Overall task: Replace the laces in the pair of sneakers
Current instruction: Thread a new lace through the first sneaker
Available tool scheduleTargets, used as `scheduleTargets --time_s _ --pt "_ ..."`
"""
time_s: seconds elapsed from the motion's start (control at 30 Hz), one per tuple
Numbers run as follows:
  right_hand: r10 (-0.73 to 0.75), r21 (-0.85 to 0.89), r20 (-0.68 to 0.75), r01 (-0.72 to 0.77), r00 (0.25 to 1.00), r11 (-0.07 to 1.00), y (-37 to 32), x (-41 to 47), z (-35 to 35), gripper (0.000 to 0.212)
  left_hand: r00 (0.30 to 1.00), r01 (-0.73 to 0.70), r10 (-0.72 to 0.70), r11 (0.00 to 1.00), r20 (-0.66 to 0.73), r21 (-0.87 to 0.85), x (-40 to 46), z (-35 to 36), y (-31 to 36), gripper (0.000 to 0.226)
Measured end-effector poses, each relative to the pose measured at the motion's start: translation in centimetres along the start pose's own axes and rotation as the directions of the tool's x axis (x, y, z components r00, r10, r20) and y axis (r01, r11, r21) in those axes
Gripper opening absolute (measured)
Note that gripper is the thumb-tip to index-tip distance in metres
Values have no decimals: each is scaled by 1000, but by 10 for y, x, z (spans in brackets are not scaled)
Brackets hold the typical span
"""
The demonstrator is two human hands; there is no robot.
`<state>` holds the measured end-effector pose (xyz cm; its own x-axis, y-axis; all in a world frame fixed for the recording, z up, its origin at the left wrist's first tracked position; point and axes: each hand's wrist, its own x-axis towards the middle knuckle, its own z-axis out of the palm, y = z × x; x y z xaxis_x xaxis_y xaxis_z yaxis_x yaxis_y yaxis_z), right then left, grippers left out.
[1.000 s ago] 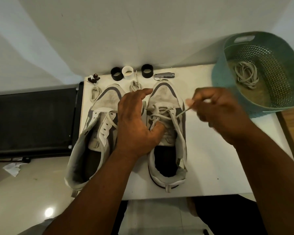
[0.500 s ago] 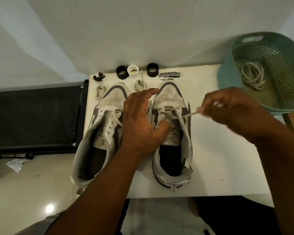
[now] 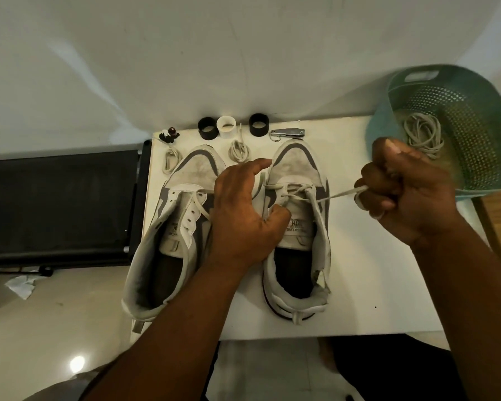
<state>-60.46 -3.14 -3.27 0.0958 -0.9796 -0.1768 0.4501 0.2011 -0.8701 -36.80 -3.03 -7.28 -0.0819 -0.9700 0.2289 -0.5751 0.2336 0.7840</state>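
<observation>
Two white and grey sneakers stand side by side on the white table, toes away from me. My left hand rests between them, its thumb pressing on the tongue of the right sneaker. My right hand grips the white lace, which runs taut from the right sneaker's front eyelets out to the right. The left sneaker has a loose lace only at its front eyelets. Two coiled laces lie near the toes.
A teal perforated basket at the table's right rear holds a bundle of laces. Along the far edge stand two black rings, a white ring, a metal clipper and small beads. A black treadmill lies left of the table.
My right hand has pulled the lace farther to the right, drawing it tighter through the right sneaker's eyelets. The left hand has stayed pressing on the tongue.
</observation>
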Motion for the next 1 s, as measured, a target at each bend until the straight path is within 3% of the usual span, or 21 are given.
scheduleTargets --time_s 0.07,0.13,0.2,0.27,0.4,0.5,0.63,0.7,0.77,0.83,0.87,0.93,0.97,1.0 --pt "38 12 8 -38 999 999 0 0 -3 31 1000 -13 13 1000 -10 -3 0 1 0 62" --pt "56 -286 -47 -67 997 956 -1 -1 -3 36 1000 -26 26 1000 -1 -8 0 2 -2 59" --pt "97 -687 -80 -125 992 716 5 0 2 33 997 58 -50 990 58 -128 -1 1 -2 51" --pt "178 -848 -91 -170 980 501 14 2 6 26 979 197 -180 959 99 -204 1 1 -3 46" --pt "220 -899 -137 -214 966 382 14 2 -3 14 958 234 -240 971 155 57 6 -1 -6 47" --pt "305 -927 -102 -202 947 315 5 0 -4 10 916 296 -316 948 247 114 8 -2 -7 48" --pt "266 -995 -10 -37 964 98 1 -3 0 5 957 235 -259 957 132 171 8 -7 -1 48" --pt "199 -999 33 40 980 -31 -6 -5 3 9 986 162 -164 985 35 62 11 -10 5 43" --pt "51 -990 96 101 994 -103 -12 -6 6 11 996 89 -93 977 -14 -193 14 -14 13 37" --pt "-176 -994 111 109 978 -19 -12 -7 16 5 998 63 -45 854 47 -516 16 -20 23 36" --pt "-257 -987 81 114 963 112 -10 -6 22 4 994 83 -19 757 106 -648 18 -22 27 38" --pt "-227 -884 45 144 973 444 -3 -6 39 5 978 147 32 608 208 -780 20 -24 34 41" --pt "-159 -825 82 156 984 542 2 -6 47 5 968 178 47 569 248 -803 21 -24 36 42" --pt "-113 -799 144 183 983 573 8 -5 53 10 958 206 55 547 280 -812 20 -23 38 43"
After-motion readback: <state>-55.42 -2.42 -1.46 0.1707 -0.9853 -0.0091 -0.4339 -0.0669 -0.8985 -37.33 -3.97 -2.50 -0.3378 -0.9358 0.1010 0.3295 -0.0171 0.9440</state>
